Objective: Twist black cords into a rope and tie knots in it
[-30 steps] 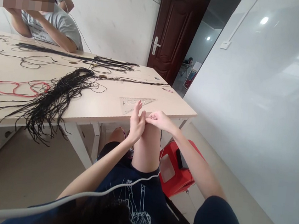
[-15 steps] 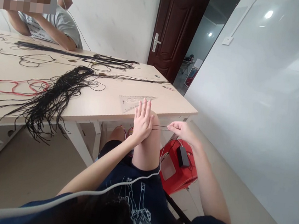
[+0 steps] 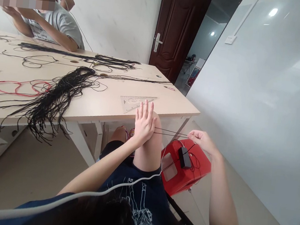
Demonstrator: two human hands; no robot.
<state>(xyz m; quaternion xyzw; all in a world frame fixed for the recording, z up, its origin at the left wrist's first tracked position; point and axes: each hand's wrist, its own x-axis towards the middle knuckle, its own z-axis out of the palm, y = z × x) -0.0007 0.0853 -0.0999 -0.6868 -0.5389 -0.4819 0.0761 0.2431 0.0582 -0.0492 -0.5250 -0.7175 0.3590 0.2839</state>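
Biggest thing here is the pale tabletop [image 3: 105, 102], with a person in a grey shirt [image 3: 62, 24] leaning on its far side. Then there's a red stool [image 3: 204, 164] down by my right side, and my bare leg [image 3: 147, 157] with the knee up at the table edge. On the tabletop to my left is a messy bundle of black cords [image 3: 62, 90], ends drooping over the edge, and a clear triangle ruler [image 3: 133, 103] just past my fingers. My left hand [image 3: 144, 128] is flat on the knee, fingers straight; can't tell if it's pinning or hooking anything. My right hand [image 3: 200, 140] is pinched closed on a thin black cord [image 3: 173, 131], whose two strands stretch between my hands, above the stool's near end.
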